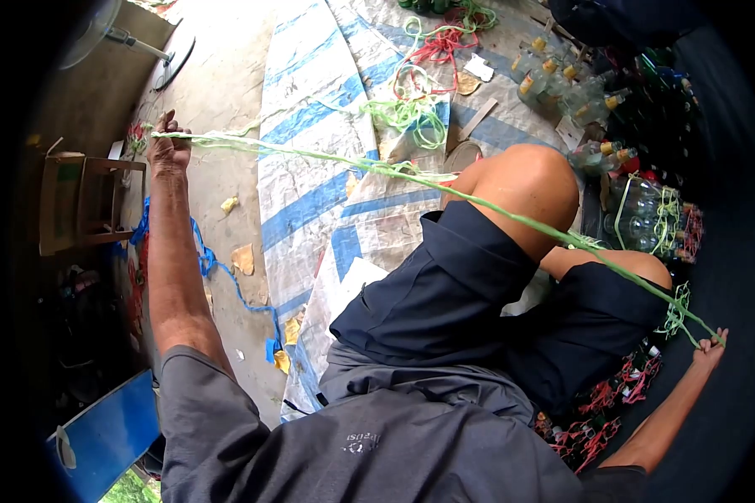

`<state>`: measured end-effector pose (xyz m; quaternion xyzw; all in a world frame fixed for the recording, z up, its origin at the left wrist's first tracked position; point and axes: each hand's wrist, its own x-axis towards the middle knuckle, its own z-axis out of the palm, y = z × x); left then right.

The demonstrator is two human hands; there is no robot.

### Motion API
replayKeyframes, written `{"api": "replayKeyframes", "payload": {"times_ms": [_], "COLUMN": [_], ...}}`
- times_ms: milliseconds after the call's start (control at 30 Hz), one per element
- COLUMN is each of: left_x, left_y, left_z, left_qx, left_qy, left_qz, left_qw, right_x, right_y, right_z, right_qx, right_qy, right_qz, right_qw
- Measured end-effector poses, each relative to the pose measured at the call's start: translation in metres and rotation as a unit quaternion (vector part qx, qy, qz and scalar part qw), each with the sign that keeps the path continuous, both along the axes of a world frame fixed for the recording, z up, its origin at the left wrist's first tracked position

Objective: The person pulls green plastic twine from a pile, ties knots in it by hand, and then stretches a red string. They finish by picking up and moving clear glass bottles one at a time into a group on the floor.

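A long green plastic twine [512,216] stretches across the view, over my raised knee. At its upper left end my left hand [169,149] is closed on it, arm held out straight. Far to the lower right, my right hand [710,349] pinches the other end, with a small loop of twine hanging beside the fingers. Between the hands the twine looks taut, with thinner strands running alongside it near my left hand. More loose green twine [411,113] lies tangled on the sheet beyond my knees.
A white and blue striped sheet [302,184] covers the floor. Clear bottles [554,80] stand at the upper right, and bottles bundled in netting [646,210] sit beside my knees. Red twine [445,46], blue ribbon [242,289], a fan base [174,57] and a wooden stool [109,197] are around me.
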<state>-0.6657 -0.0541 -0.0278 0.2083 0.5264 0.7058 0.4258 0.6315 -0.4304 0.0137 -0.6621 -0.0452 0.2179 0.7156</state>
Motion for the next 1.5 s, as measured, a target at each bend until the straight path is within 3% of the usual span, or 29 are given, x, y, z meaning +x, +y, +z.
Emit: {"api": "replayKeyframes", "payload": {"times_ms": [33,300,400,433,533,667,733,767,867,967,1000,1067,1133,1167,1200,1233,1267,1333,1400,1500], "left_x": [-0.012,-0.019,-0.032,-0.026,-0.012,0.031,0.057,0.058,0.093,0.113,0.134,0.143,0.197,0.190,0.182,0.174,0.194,0.279,0.330,0.287], "left_y": [0.002,-0.004,-0.003,-0.005,-0.003,0.013,0.031,0.042,0.081,0.112,0.114,0.122,0.108,0.114,0.119,0.125,0.108,0.061,0.015,0.016], "left_z": [0.000,0.039,0.040,0.045,0.057,0.096,0.120,0.121,0.145,0.156,0.168,0.184,0.214,0.212,0.213,0.219,0.234,0.265,0.283,0.283], "left_qx": [-0.002,-0.020,-0.007,-0.029,0.023,0.104,0.112,0.176,0.182,0.291,0.273,0.279,0.276,0.322,0.344,0.361,0.376,0.370,0.311,0.343], "left_qy": [-0.005,0.020,-0.048,-0.044,-0.113,-0.120,-0.122,-0.164,-0.129,-0.226,-0.228,-0.246,-0.089,-0.177,-0.254,-0.230,-0.186,0.001,0.101,0.135], "left_qz": [0.001,0.036,0.017,0.002,-0.080,-0.124,-0.094,-0.181,-0.179,-0.346,-0.259,-0.309,-0.155,-0.383,-0.584,-0.611,-0.551,-0.281,-0.143,-0.163], "left_qw": [1.000,0.999,0.999,0.999,0.990,0.979,0.982,0.954,0.958,0.863,0.898,0.876,0.944,0.848,0.690,0.666,0.722,0.885,0.934,0.915], "right_x": [-0.027,-0.003,-0.027,-0.030,-0.040,-0.071,-0.069,-0.074,-0.084,-0.082,-0.078,-0.079,-0.081,-0.082,-0.084,-0.087,-0.090,-0.096,-0.095,-0.107], "right_y": [0.006,-0.028,-0.024,-0.024,-0.023,-0.024,-0.032,-0.032,-0.035,-0.051,-0.059,-0.075,-0.097,-0.107,-0.120,-0.136,-0.151,-0.177,-0.212,-0.255], "right_z": [0.008,-0.002,0.007,0.008,0.011,0.021,0.018,0.018,0.018,0.021,0.022,0.028,0.036,0.039,0.041,0.042,0.044,0.046,0.043,0.041], "right_qx": [0.002,0.056,0.053,0.050,0.036,0.032,0.023,0.023,0.037,0.066,0.074,0.077,0.068,0.065,0.062,0.058,0.057,0.055,0.075,0.080], "right_qy": [-0.009,-0.005,-0.005,-0.007,0.016,0.015,0.028,0.028,0.027,0.034,0.040,0.036,0.017,0.008,-0.001,-0.010,-0.012,-0.018,-0.017,-0.023], "right_qz": [-0.034,-0.015,-0.031,-0.039,-0.001,0.019,0.042,0.040,0.034,0.033,0.036,0.027,-0.001,-0.009,-0.018,-0.031,-0.043,-0.069,-0.073,-0.118], "right_qw": [0.999,0.998,0.998,0.998,0.999,0.999,0.998,0.999,0.998,0.997,0.996,0.996,0.998,0.998,0.998,0.998,0.997,0.996,0.994,0.990]}}
